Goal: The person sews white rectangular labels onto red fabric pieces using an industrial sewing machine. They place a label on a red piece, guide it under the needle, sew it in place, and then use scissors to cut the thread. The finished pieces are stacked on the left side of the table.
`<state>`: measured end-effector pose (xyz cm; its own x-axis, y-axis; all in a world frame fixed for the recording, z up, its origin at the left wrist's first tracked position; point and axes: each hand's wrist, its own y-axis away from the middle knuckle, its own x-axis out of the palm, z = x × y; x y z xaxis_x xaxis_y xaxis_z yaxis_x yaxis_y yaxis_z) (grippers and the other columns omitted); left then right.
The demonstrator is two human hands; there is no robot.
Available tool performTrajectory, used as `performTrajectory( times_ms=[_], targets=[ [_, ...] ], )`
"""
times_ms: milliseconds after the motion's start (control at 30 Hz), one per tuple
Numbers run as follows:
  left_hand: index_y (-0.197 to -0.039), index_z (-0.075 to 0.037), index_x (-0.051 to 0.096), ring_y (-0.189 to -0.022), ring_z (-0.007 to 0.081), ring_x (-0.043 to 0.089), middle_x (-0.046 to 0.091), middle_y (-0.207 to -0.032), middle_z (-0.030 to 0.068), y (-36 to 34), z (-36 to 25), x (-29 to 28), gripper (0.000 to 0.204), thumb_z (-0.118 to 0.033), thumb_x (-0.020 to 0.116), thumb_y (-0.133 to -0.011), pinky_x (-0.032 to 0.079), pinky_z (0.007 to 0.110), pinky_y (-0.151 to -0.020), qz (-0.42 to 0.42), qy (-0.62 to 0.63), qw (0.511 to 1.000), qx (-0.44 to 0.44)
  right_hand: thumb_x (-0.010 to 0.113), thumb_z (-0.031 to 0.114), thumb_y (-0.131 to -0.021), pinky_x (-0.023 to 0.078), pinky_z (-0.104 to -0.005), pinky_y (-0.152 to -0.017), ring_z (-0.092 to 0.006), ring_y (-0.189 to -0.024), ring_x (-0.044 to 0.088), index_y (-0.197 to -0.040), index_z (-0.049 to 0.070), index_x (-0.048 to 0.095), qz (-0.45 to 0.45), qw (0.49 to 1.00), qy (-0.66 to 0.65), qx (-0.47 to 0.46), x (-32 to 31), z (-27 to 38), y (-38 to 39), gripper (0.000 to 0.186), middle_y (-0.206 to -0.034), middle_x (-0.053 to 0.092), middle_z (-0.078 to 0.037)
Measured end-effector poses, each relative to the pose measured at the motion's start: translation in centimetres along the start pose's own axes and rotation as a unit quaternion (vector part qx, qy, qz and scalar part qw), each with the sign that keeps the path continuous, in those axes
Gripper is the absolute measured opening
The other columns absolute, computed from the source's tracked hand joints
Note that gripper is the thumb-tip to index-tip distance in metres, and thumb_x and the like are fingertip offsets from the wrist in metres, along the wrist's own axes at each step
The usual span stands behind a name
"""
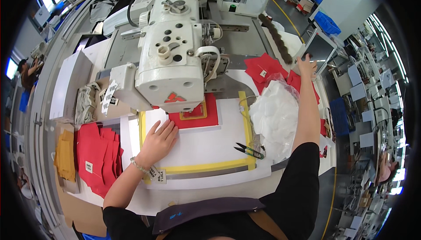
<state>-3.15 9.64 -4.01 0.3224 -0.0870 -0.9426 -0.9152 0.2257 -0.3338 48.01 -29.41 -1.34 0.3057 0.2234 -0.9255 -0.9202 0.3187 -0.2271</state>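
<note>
My left hand point(158, 140) lies flat, fingers stretched out, at the left edge of a red fabric piece point(212, 113) on a white sheet. A yellowish frame point(193, 112) presses on the red fabric beneath the head of a large white sewing machine point(166, 71). At the far right my right hand point(307, 67) reaches out beside a grey control screen point(321, 47). Its fingers are bent about a small dark thing that I cannot make out. Black thread snips point(249, 151) lie on the right of the sheet, apart from both hands.
Red fabric pieces point(97, 156) and yellow pieces point(66, 155) are stacked at the left, below a cardboard box point(115, 102). A plastic bag of white pieces point(275, 119) and more red pieces point(265, 69) lie at the right. Yellow tape point(199, 168) borders the sheet.
</note>
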Motion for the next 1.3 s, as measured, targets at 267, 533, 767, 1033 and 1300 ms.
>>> performTrajectory(
  times_ms=[267,533,767,1033,1300],
  targets=[
    [-0.119,-0.004,0.063,-0.123,0.0257,0.055,0.062,-0.125,0.0124,0.1,-0.2,0.2,0.035,-0.015,0.065,-0.085,0.038,0.047,-0.107,0.028,0.035,0.999,-0.03,0.068,0.041,-0.077,0.022,-0.0612,-0.105,-0.034,-0.139,0.028,-0.143,0.022,0.044,-0.117,0.968,-0.144,-0.17,0.5,1.0,7.0,0.072,-0.151,0.032,-0.013],
    [-0.12,-0.007,0.061,-0.123,0.0245,0.054,0.061,-0.125,0.0105,-0.3,0.0,-0.8,0.037,-0.016,0.066,-0.084,0.035,0.047,-0.109,0.044,0.088,0.993,-0.058,0.069,0.011,-0.075,0.035,-0.0415,-0.092,-0.0252,-0.102,0.056,-0.09,0.013,0.063,0.117,0.8,-0.274,-0.521,-5.0,1.6,28.7,0.015,-0.097,0.063,-0.003],
    [-0.115,-0.009,0.06,-0.119,0.0218,0.052,0.058,-0.125,0.0069,-0.5,0.5,-1.5,0.035,-0.018,0.07,-0.082,0.032,0.047,-0.106,0.072,0.107,0.987,-0.099,0.064,0.007,-0.076,0.031,-0.0418,-0.094,-0.0219,-0.111,0.052,-0.107,0.017,0.06,0.166,0.704,-0.233,-0.65,-4.7,2.0,34.0,0.032,-0.117,0.056,-0.002],
    [-0.112,-0.01,0.061,-0.12,0.0205,0.051,0.057,-0.127,0.0052,-0.3,1.0,-1.2,0.031,-0.021,0.069,-0.083,0.032,0.046,-0.105,0.047,0.118,0.987,-0.097,0.063,0.004,-0.072,0.028,-0.0409,-0.092,-0.0202,-0.116,0.05,-0.107,0.014,0.06,0.125,0.712,-0.2,-0.661,-4.0,2.8,35.0,0.036,-0.123,0.055,-0.001],
    [-0.106,-0.011,0.061,-0.12,0.0218,0.051,0.058,-0.127,0.0049,-0.5,1.3,-1.1,0.026,-0.019,0.071,-0.082,0.032,0.045,-0.102,0.022,0.121,0.988,-0.098,0.061,0.003,-0.071,0.027,-0.0414,-0.093,-0.0197,-0.118,0.05,-0.109,0.013,0.06,0.119,0.724,-0.174,-0.657,-3.6,3.0,35.2,0.039,-0.128,0.056,-0.001]
  ],
)
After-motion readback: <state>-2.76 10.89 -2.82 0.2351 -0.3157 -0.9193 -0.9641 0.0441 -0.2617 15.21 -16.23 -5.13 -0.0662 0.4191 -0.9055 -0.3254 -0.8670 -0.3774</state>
